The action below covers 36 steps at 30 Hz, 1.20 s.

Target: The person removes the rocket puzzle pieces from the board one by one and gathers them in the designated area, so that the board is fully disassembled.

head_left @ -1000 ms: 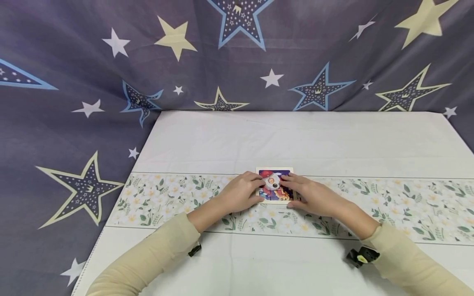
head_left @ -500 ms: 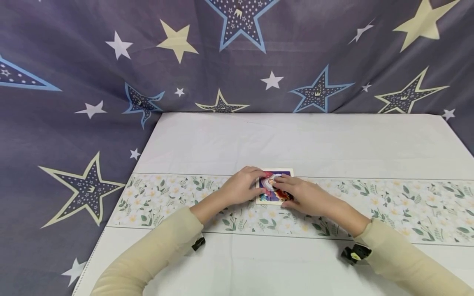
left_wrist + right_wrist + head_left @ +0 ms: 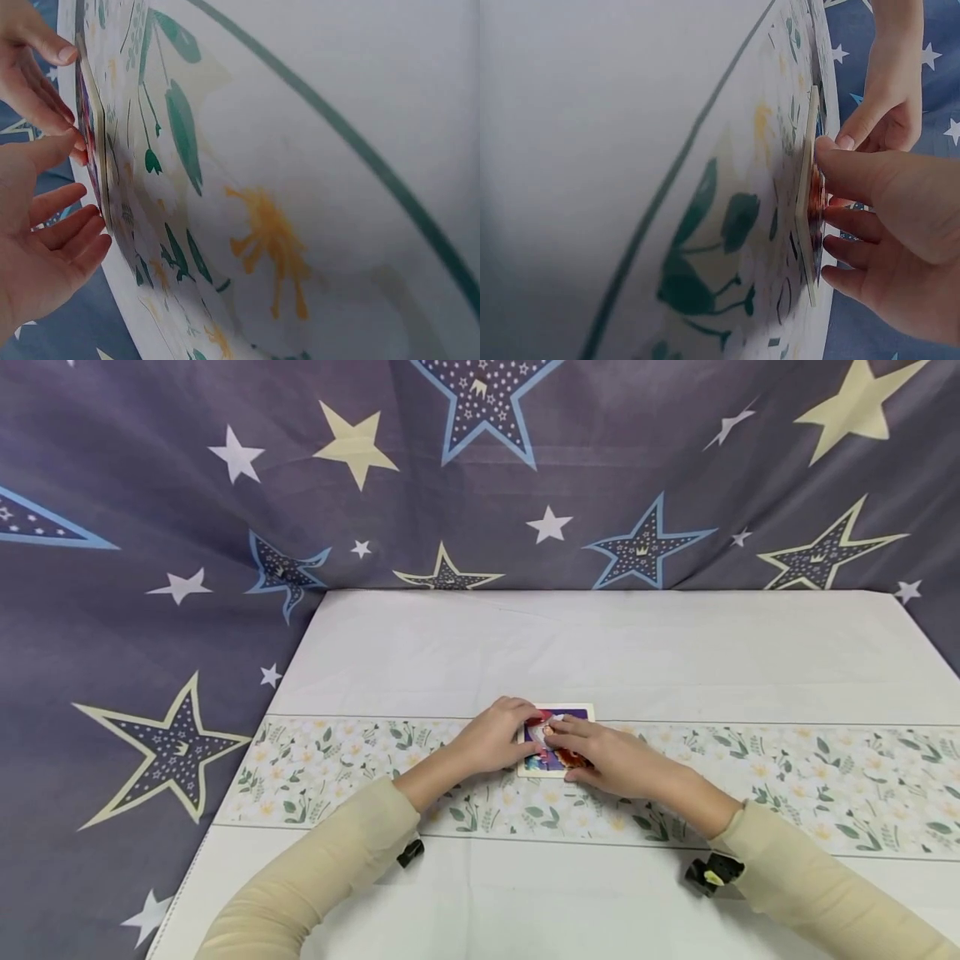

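A small flat square board with a cream border (image 3: 577, 713) and a colourful cartoon picture lies on the tablecloth, in the middle of the head view. At its left side my left hand (image 3: 491, 739) has loosely bent fingers right at the picture's edge. From the right, my right hand (image 3: 618, 762) reaches over the picture, fingertips on its middle and thumb near the lower edge. The right wrist view shows the board's pale edge (image 3: 807, 195), with the right thumb and fingers spread against its face. Both hands cover parts of the picture.
Under the board runs a floral band (image 3: 360, 760) across the white tablecloth (image 3: 525, 893). A dark curtain with stars (image 3: 420, 485) hangs behind the table and along its left side. Black wrist cameras (image 3: 712, 872) sit below both sleeves.
My right hand has slid left over the picture, covering more of its middle. My left hand has shifted slightly and stays at the left edge. The board stays in about the same place.
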Tool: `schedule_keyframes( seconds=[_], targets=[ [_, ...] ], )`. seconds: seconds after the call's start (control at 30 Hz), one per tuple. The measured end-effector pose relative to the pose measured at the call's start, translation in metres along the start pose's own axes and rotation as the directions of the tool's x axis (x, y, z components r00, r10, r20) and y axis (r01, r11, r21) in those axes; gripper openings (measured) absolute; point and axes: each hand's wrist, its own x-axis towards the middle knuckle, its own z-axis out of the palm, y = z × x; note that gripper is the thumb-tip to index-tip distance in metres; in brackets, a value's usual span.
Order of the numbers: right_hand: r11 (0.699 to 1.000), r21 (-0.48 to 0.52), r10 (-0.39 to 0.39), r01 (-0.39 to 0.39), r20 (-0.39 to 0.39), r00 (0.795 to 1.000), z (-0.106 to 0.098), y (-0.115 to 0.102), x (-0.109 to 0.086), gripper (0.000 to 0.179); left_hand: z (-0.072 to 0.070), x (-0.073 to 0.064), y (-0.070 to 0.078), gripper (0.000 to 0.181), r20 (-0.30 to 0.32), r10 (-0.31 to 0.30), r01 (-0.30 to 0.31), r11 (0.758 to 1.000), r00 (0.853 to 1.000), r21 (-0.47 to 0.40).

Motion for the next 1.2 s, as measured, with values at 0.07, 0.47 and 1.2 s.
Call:
schedule_keyframes(
  seconds=[0.07, 0.47, 1.2],
  targets=[
    [1.000, -0.002, -0.004, 0.004, 0.000, 1.000, 0.000, 0.000, 0.000, 0.055, 0.000, 0.000, 0.000, 0.051, 0.000, -0.001, 0.001, 1.000, 1.000, 0.004],
    [1.000, 0.000, 0.020, -0.020, 0.010, 1.000, -0.002, 0.002, -0.002, 0.055, 0.001, 0.005, -0.001, 0.051, -0.007, 0.016, -0.016, 0.999, 1.000, 0.031],
    [1.000, 0.022, 0.014, -0.015, 0.022, 1.000, -0.002, 0.005, 0.001, 0.053, -0.004, 0.017, 0.004, 0.035, -0.066, -0.043, 0.046, 0.998, 0.997, 0.045]
  ],
)
